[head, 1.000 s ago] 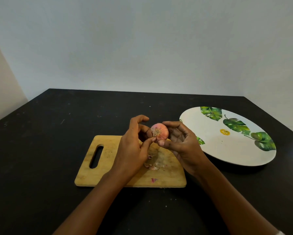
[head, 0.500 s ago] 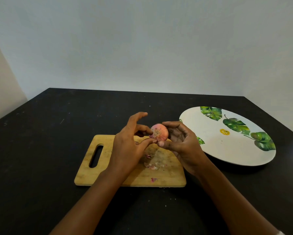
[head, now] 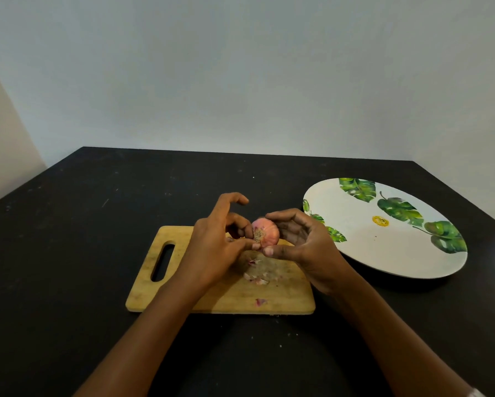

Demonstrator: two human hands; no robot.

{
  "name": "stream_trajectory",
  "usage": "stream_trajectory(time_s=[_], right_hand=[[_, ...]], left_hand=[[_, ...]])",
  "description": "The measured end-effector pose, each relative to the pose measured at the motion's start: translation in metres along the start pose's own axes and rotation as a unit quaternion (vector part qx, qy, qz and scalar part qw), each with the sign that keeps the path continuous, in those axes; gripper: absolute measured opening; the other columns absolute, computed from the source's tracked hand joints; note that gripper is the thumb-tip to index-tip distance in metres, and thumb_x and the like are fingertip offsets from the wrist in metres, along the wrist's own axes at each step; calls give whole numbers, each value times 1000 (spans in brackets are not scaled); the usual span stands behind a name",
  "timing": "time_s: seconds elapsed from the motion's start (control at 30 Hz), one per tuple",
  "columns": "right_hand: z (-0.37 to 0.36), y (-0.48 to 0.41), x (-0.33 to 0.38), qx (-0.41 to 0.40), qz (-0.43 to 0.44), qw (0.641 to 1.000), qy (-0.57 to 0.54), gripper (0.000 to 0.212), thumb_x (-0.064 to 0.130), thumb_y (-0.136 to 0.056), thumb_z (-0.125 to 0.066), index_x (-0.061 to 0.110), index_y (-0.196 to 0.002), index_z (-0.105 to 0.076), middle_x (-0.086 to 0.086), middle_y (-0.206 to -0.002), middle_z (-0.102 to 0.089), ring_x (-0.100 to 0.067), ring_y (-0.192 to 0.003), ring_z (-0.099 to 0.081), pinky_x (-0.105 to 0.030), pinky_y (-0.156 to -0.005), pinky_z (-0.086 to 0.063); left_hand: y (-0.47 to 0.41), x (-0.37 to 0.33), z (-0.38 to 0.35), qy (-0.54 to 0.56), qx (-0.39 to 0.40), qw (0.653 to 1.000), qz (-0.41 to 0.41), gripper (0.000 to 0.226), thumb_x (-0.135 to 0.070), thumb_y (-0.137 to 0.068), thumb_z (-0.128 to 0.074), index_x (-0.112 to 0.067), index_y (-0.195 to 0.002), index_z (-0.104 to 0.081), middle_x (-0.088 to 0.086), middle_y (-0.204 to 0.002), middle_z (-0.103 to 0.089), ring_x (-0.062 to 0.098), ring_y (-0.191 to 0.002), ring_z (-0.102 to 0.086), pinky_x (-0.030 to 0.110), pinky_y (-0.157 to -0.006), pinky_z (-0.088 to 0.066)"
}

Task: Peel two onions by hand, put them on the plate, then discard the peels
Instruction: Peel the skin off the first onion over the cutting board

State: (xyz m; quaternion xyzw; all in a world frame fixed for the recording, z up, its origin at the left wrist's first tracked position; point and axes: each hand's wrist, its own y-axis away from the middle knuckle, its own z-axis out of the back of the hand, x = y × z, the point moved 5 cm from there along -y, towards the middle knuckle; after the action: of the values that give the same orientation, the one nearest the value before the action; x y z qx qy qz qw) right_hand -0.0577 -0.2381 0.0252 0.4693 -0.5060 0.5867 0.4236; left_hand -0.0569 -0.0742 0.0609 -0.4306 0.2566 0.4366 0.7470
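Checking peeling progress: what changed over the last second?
Little: the left hand slid its thumb from the root of the onion down to its lower edge, and the onion dipped slightly. The right hand grips the onion as before; peel scraps, cutting board and plate stayed put.

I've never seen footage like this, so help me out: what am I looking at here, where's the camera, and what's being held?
No machine here: just a person's two bare hands, seen from a camera worn on the head, looking forward and down. The right hand holds a pinkish onion above a wooden cutting board; the left hand pinches at its skin near the root end. A few peel scraps lie on the board. A white plate with green leaf prints sits to the right on the black table, no onion on it.
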Motion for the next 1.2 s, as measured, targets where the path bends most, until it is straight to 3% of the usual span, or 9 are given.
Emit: stream_trajectory(time_s=[0.1,0.23,0.43,0.5,0.63,0.8,0.93,1.2], right_hand=[[-1,0,0,6,-6,1000,0,53,0,-61,-82,18,-107,-63,-1,-111,-70,-15,-108,-66,-31,-90,-55],[0,0,2,6,-12,999,-43,56,5,-58,-80,14,-111,-61,-6,-114,-69,-21,-109,-66,-37,-91,-55],[-3,1,3,14,-36,986,-163,53,-8,-65,-74,10,-112,-58,-2,-104,-73,-22,-104,-68,-33,-80,-58],[-3,1,5,16,-37,984,-172,53,-9,-66,-73,9,-113,-58,-2,-105,-73,-22,-104,-69,-32,-79,-58],[-2,0,4,7,-40,987,-158,54,-6,-64,-74,10,-113,-58,-5,-109,-72,-23,-105,-68,-34,-81,-58],[0,-1,0,-4,-37,993,-114,57,0,-62,-79,12,-114,-59,-6,-113,-70,-24,-107,-67,-37,-87,-57],[-1,0,-1,-3,-30,996,-87,57,3,-61,-78,11,-114,-59,-9,-114,-68,-25,-108,-66,-38,-88,-56],[-2,1,1,-12,-33,998,-57,55,8,-60,-80,14,-112,-61,1,-108,-71,-19,-105,-68,-33,-81,-58]], left_hand=[[0,0,-1,3,28,1000,7,58,-8,-73,-75,-29,-115,-42,-5,-73,-65,-3,-74,-61,3,-69,-45],[2,-4,-2,19,-1,1000,-2,57,-6,-74,-75,-32,-114,-43,-5,-72,-65,-2,-72,-62,6,-69,-46],[3,-12,9,40,-78,996,-25,91,-9,-70,-79,-37,-137,-24,-21,-96,-63,-4,-83,-63,4,-73,-46],[4,-13,7,23,-78,996,-25,94,-13,-70,-79,-40,-139,-21,-25,-90,-63,-11,-86,-61,0,-75,-43],[8,-15,5,-41,-103,992,-54,79,-18,-71,-78,-39,-131,-32,-22,-85,-66,-24,-84,-52,-9,-76,-31],[10,-15,3,-76,-113,989,-54,72,-18,-72,-78,-31,-132,-41,-26,-76,-62,-7,-76,-60,-3,-76,-40],[7,-12,0,-42,-78,995,-38,84,-15,-75,-76,-38,-135,-22,-23,-77,-58,-6,-83,-60,1,-72,-45],[6,-6,-4,-20,-57,998,-4,99,-11,-76,-74,-27,-147,-6,-12,-81,-60,-5,-84,-58,3,-72,-46]])
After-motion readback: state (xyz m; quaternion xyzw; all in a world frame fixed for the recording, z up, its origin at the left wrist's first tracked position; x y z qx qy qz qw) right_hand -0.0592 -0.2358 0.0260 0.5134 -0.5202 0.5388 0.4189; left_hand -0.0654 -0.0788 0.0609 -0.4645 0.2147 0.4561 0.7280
